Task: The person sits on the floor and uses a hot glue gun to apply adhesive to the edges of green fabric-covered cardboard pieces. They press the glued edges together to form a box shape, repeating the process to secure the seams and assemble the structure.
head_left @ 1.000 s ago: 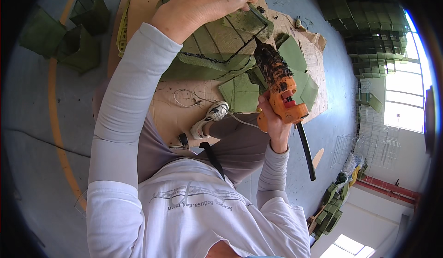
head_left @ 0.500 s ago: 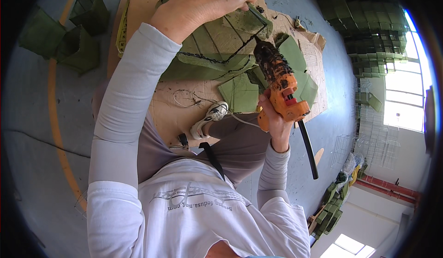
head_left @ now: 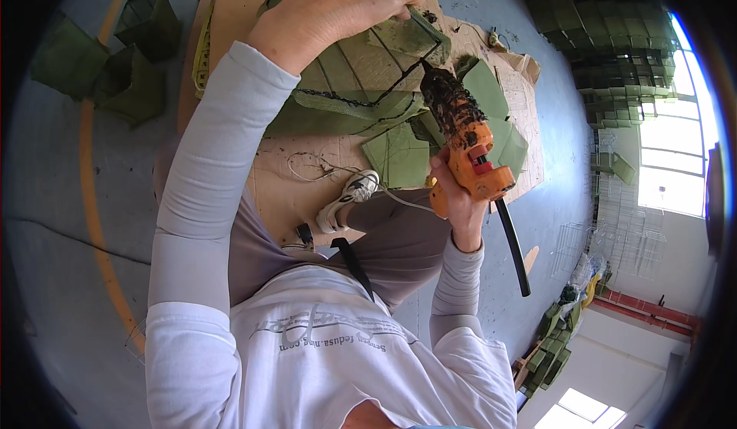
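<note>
An orange hot glue gun (head_left: 470,139), its front half crusted with black glue, is gripped in my right hand (head_left: 458,208). Out of its back end sticks a long black glue stick (head_left: 512,248). The nozzle touches or nearly touches a corner of a green mesh box (head_left: 330,124) with a wire frame, where black glue runs along the edges. My left hand (head_left: 349,5) reaches across the box at the top, fingers closed on its upper rim. Part of the box lies hidden behind that hand and forearm.
Cardboard (head_left: 284,172) covers the floor under the work. Loose green panels (head_left: 397,156) lie beside the box, with a pale cord (head_left: 399,198) near my shoe (head_left: 359,187). Several green boxes (head_left: 130,83) stand at left; stacked green boxes (head_left: 606,37) fill the far right.
The glue gun's nozzle has shifted slightly to the left and up along the box's edge. My left hand has moved a touch left, still on the rim.
</note>
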`<state>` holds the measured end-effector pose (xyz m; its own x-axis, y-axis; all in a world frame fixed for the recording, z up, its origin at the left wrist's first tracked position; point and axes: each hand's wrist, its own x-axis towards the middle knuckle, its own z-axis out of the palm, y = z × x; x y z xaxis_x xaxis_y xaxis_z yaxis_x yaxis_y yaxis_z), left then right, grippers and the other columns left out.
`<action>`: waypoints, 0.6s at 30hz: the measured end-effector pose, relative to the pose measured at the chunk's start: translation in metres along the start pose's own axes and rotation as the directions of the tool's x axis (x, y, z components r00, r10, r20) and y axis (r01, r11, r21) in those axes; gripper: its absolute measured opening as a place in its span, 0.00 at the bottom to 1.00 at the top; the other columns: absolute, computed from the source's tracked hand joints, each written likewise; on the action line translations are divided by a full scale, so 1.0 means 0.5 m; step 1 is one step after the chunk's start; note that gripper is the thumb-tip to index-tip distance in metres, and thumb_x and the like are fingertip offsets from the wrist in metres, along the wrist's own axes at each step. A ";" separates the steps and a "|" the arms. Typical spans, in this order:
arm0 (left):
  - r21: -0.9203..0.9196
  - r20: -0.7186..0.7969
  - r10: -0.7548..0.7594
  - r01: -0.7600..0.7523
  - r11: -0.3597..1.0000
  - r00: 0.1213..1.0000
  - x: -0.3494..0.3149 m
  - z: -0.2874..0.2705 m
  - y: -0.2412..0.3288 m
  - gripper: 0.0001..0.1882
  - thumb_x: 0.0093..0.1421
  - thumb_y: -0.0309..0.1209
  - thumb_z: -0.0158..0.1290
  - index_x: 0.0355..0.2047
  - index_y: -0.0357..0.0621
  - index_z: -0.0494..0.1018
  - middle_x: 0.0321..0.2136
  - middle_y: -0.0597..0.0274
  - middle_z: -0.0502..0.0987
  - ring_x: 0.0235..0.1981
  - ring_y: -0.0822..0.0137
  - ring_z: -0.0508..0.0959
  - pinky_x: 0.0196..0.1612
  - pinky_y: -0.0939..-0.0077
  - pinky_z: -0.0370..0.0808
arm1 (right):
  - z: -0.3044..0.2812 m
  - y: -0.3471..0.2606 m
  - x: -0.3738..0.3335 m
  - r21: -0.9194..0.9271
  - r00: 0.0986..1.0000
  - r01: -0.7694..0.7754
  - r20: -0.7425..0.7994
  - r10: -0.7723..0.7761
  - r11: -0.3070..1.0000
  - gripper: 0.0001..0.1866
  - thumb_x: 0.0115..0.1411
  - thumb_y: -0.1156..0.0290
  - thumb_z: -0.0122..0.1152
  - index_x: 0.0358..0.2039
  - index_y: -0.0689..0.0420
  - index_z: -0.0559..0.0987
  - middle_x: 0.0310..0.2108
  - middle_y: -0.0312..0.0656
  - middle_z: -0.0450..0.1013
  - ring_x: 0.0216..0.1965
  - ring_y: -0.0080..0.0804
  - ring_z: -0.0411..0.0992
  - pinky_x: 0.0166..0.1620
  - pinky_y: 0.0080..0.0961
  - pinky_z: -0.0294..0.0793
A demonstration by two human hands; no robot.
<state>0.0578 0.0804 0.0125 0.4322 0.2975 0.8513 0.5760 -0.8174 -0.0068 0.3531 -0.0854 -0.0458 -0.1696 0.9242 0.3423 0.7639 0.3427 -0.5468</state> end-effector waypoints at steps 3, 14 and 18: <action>-0.011 0.044 -0.007 0.007 1.000 0.999 -0.001 0.002 -0.007 0.11 0.55 0.28 0.59 0.30 0.48 0.65 0.28 0.61 0.67 0.32 0.59 0.72 0.37 0.64 0.69 | 0.000 -0.003 0.004 0.011 0.999 0.009 -0.034 -0.009 1.000 0.09 0.56 0.79 0.67 0.37 0.62 0.77 0.32 0.35 0.76 0.32 0.23 0.74 0.38 0.22 0.74; 0.017 -0.019 -0.014 0.014 1.000 1.000 0.002 -0.004 -0.009 0.09 0.53 0.27 0.59 0.28 0.48 0.67 0.27 0.60 0.69 0.33 0.59 0.74 0.36 0.64 0.70 | -0.024 0.002 0.013 -0.139 0.985 0.168 0.062 -0.160 0.976 0.15 0.56 0.77 0.69 0.43 0.47 0.85 0.40 0.43 0.77 0.41 0.42 0.77 0.43 0.34 0.79; 0.049 0.127 -0.069 0.063 0.997 0.990 0.023 -0.007 -0.008 0.08 0.52 0.28 0.58 0.21 0.45 0.69 0.21 0.58 0.70 0.29 0.58 0.76 0.33 0.63 0.73 | -0.016 -0.009 0.012 -0.223 0.965 0.261 0.045 -0.257 0.939 0.08 0.56 0.76 0.70 0.37 0.55 0.83 0.36 0.41 0.77 0.37 0.36 0.77 0.40 0.29 0.77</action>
<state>0.0577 0.0854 0.0240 0.4761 0.4129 0.7765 0.6355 -0.7719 0.0208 0.3538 -0.0830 -0.0350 -0.3884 0.8114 0.4367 0.8122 0.5253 -0.2536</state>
